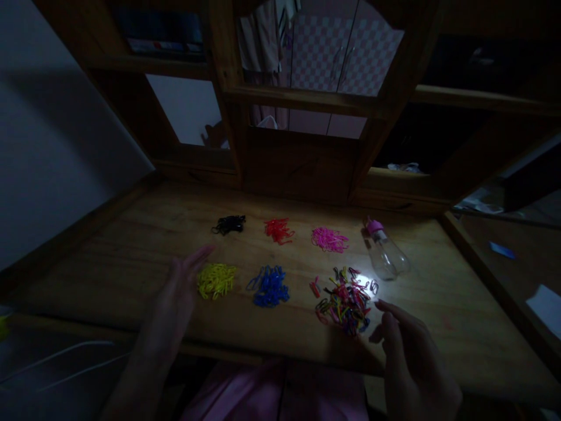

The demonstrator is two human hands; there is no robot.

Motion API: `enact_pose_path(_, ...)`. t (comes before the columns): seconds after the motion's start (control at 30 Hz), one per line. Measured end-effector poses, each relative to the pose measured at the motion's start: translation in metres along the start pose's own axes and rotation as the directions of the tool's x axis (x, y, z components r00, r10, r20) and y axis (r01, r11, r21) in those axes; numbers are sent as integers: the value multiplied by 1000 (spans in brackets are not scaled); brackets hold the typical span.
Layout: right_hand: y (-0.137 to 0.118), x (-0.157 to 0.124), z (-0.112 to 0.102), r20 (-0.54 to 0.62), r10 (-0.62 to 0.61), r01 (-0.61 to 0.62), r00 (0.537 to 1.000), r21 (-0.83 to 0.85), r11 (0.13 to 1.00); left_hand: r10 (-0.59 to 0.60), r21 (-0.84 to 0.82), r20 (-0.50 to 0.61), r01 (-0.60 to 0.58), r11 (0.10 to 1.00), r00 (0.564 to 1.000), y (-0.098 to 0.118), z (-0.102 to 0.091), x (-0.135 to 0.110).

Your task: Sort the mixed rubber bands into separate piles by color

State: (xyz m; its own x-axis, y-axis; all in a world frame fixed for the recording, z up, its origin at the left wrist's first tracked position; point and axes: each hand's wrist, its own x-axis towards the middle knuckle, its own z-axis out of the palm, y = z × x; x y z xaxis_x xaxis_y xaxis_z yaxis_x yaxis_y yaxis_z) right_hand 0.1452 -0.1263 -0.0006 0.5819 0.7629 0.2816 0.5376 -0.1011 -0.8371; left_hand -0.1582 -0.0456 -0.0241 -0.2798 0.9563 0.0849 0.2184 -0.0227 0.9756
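On a wooden desk [131, 257] lie sorted piles of small elastic bands: black [228, 224], red [279, 230], pink [329, 239], yellow [215, 279] and blue [269, 286]. A mixed-colour pile [345, 299] sits at the front right. My left hand [175, 298] hovers with fingers stretched out, its tips just left of the yellow pile, holding nothing. My right hand [409, 356] is low at the front right, fingers loosely curled and apart, fingertips close to the mixed pile, holding nothing I can see.
A clear plastic bottle with a pink cap [385, 251] lies on its side right of the piles. Wooden shelving [302, 99] rises behind the desk. A side surface at the right holds papers [546, 307]. The scene is dim.
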Motion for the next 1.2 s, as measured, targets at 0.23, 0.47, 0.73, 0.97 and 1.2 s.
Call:
enact_pose_path(0.23,35,10,-21,-148,103,-122,984,-124,985,-49,30,-90,52,998,995,32,30,-22)
enact_pose_path(0.47,81,19,-23,144,133,-129,981,-36,991,251,194,549,-414,889,797,49,121,-52)
enact_pose_path(0.73,82,18,-16,70,118,-118,991,-2,993,309,353,662,-648,675,683,40,181,-53)
enact_pose_path(0.97,79,18,-15,86,48,-47,995,-15,999,302,362,650,-633,684,698,30,186,-49)
enact_pose_path(1.2,78,19,-13,82,8,-6,997,-21,1000,223,322,581,-473,820,782,34,181,-38)
